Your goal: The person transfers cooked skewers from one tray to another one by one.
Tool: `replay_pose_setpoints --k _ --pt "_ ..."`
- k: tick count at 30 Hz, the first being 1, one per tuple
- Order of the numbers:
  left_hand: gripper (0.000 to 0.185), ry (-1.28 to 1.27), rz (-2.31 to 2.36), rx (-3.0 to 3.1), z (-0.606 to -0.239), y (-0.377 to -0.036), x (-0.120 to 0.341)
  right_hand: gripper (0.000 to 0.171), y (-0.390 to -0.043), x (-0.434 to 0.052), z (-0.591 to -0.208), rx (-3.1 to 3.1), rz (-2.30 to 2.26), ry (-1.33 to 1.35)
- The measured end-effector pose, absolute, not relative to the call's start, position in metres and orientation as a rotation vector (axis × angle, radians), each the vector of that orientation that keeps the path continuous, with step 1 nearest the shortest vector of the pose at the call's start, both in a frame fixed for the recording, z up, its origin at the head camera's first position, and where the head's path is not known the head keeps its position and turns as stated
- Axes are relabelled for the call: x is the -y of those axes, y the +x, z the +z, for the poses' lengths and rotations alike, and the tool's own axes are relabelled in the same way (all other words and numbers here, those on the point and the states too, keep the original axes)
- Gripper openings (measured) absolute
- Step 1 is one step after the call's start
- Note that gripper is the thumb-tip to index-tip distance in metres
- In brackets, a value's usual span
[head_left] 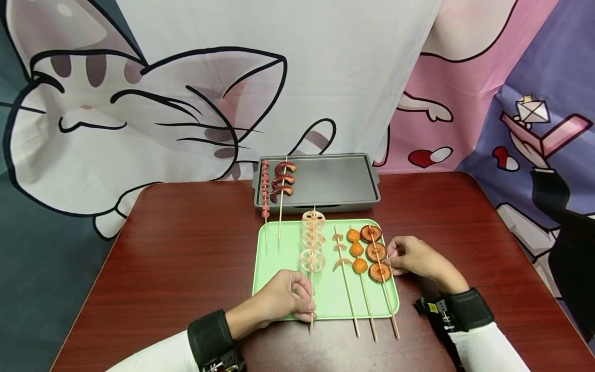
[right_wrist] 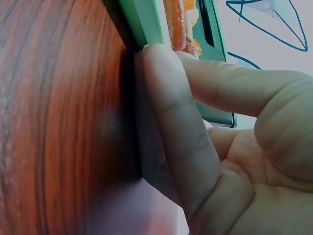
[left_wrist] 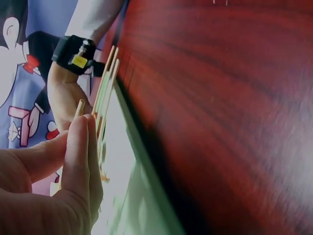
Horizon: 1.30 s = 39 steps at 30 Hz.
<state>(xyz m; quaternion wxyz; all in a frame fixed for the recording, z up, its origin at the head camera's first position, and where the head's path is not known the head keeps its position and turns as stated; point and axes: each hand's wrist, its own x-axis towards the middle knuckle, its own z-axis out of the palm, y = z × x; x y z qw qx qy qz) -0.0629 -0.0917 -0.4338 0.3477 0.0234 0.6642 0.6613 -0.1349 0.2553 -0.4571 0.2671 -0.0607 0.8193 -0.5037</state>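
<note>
In the head view my left hand pinches the lower stick of a lotus root skewer, whose pale slices lie over the green tray. The left wrist view shows the stick's end poking out past thumb and fingertips. At the tray's right side my right hand grips the rim between thumb and fingers. Close beside those fingers lies a skewer of brown mushroom-like rounds. Left of it are a skewer of orange balls and one with thin pale crescents.
Behind the green tray stands a grey metal tray. On its left side lie a skewer of dark red curved pieces and one of small pink pieces, both sticks reaching over the green tray. A printed curtain hangs behind the wooden table.
</note>
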Motion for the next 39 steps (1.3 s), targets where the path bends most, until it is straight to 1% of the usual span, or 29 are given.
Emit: replay_pose_setpoints --k 11,28,39 --pt "0.019 0.0 1.734 -1.636 -0.445 -0.051 0.092 0.012 -0.135 -0.255 -0.456 -2.218 -1.353 -0.169" --pt "0.021 -0.026 1.751 -1.605 -0.454 -0.049 0.086 0.012 -0.134 -0.255 -0.455 -2.209 -1.352 -0.163" --pt "0.015 0.054 1.582 -1.787 -0.452 -0.053 0.082 0.014 -0.135 -0.256 -0.457 -2.208 -1.36 -0.171"
